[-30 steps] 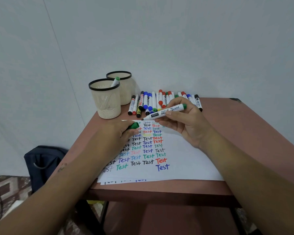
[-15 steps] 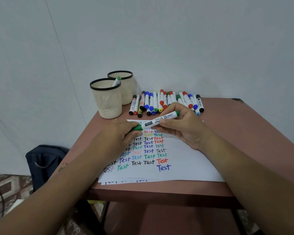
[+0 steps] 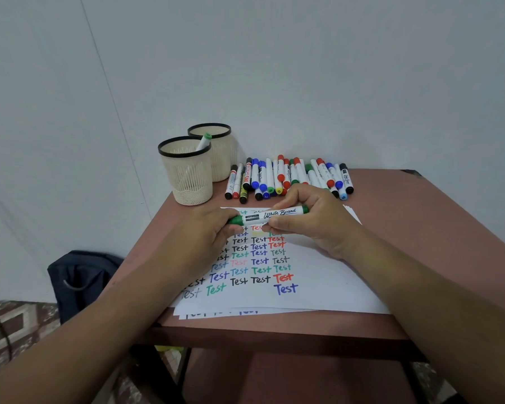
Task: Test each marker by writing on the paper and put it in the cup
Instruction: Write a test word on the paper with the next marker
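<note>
The left hand [image 3: 213, 231] pinches the green cap [image 3: 236, 220], the right hand [image 3: 309, 220] is closed around the marker [image 3: 274, 214] above the paper [image 3: 318, 275]. Cap seems seated; press straight, then bring it to the near cup [image 3: 187, 173].

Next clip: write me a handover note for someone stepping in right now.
Left hand grips the green cap end of the green marker; right hand holds its barrel. Both are above the paper.
Done: rows of "Test" written; one marker stands in the near cup.
Left: drop the held marker in a cup, then test the marker pile by the wall.
</note>
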`<action>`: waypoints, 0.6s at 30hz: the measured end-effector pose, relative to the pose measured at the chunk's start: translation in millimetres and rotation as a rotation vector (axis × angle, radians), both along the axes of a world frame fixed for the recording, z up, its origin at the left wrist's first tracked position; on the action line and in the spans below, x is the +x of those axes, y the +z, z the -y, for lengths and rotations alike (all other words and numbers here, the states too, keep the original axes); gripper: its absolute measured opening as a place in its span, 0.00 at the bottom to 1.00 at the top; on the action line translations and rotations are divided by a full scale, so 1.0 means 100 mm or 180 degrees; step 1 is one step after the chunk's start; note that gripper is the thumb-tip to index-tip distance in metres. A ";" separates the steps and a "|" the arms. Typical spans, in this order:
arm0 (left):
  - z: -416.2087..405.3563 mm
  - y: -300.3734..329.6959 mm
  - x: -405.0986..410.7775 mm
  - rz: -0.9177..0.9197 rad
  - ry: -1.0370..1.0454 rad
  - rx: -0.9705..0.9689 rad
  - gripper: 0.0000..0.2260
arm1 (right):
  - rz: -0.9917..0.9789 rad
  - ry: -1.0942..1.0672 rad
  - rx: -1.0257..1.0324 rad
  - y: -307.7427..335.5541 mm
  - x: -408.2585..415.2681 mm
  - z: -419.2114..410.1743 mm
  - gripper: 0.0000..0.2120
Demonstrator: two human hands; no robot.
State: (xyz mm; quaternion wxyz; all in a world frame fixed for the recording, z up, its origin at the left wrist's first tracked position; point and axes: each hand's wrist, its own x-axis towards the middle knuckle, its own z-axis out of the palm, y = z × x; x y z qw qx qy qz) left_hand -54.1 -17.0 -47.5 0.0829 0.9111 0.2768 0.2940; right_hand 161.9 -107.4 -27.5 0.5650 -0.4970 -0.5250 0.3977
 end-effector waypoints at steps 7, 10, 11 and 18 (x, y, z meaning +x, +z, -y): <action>0.00 -0.02 0.00 -0.0038 0.0121 -0.0044 0.09 | 0.0158 -0.0103 -0.0026 -0.03 -0.02 -0.03 0.10; -0.01 -0.02 -0.01 -0.0103 0.0172 -0.0012 0.10 | 0.0150 -0.0078 -0.0041 -0.04 -0.03 -0.03 0.10; -0.01 -0.02 -0.01 -0.0129 0.0185 0.0002 0.10 | 0.0189 -0.0081 -0.0027 -0.04 -0.03 -0.03 0.10; -0.01 -0.02 0.01 -0.0224 0.0309 -0.0174 0.10 | 0.1267 -0.0316 -0.0017 -0.07 0.02 -0.04 0.12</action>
